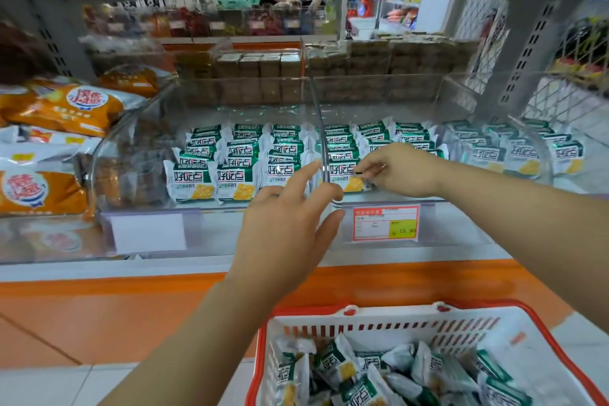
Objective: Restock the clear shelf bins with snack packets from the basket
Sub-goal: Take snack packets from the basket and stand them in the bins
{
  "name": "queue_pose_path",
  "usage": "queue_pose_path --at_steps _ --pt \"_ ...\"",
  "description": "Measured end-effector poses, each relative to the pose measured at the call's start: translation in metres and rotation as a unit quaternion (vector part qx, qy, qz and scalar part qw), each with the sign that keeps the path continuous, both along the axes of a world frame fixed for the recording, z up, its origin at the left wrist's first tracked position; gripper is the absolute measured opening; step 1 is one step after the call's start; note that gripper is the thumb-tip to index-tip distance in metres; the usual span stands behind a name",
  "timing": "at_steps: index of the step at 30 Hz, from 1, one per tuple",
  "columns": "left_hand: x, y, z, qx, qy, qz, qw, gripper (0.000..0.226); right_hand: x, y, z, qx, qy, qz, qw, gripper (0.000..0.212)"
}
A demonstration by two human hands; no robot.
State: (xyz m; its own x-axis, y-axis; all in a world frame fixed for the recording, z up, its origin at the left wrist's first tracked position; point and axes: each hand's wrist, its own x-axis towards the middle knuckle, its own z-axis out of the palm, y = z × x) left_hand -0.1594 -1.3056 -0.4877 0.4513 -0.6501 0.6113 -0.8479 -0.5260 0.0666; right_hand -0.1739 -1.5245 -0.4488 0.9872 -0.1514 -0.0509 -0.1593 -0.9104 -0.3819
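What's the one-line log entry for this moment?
left hand: open, empty, near divider | right hand: pinches front packet | basket: packets remain

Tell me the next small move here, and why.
Probably stand the front packet straight in its row and let go: the right hand seems to pinch its top edge beside the clear divider. The left hand is open and empty, and the basket holds more packets to fetch.

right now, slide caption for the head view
Right hand pinching a snack packet in the clear bin, left hand open, basket below
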Motion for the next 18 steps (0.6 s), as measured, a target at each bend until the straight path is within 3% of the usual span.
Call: queue_pose_path --at_steps 4,7,9,11,15,18 --pt "-0.013 0.002 -0.005 -0.087 0.008 0.007 0.996 0.029 -0.042 0.014 0.009 0.019 -0.215 -0.023 0.976 0.022" --pt "-0.038 0.010 -0.022 -0.201 -0.004 -0.033 0.979 0.021 -0.087 0.036 0.001 0.000 -0.418 0.016 0.908 0.013" --pt "-0.058 0.016 -0.048 -0.205 0.000 -0.038 0.978 0.019 -0.112 0.047 -0.026 0.009 -0.453 0.035 0.891 0.014" --pt "-0.077 0.023 -0.082 -0.171 0.041 -0.026 0.984 0.017 -0.131 0.053 -0.066 0.011 -0.400 0.039 0.916 0.011" --pt "-0.104 0.042 -0.143 -0.042 0.145 0.006 0.989 0.022 -0.165 0.053 -0.150 0.017 -0.164 -0.013 0.986 0.013" --pt "-0.111 0.052 -0.169 0.043 0.227 0.031 0.972 0.028 -0.186 0.054 -0.192 0.051 0.030 -0.039 0.997 0.020"
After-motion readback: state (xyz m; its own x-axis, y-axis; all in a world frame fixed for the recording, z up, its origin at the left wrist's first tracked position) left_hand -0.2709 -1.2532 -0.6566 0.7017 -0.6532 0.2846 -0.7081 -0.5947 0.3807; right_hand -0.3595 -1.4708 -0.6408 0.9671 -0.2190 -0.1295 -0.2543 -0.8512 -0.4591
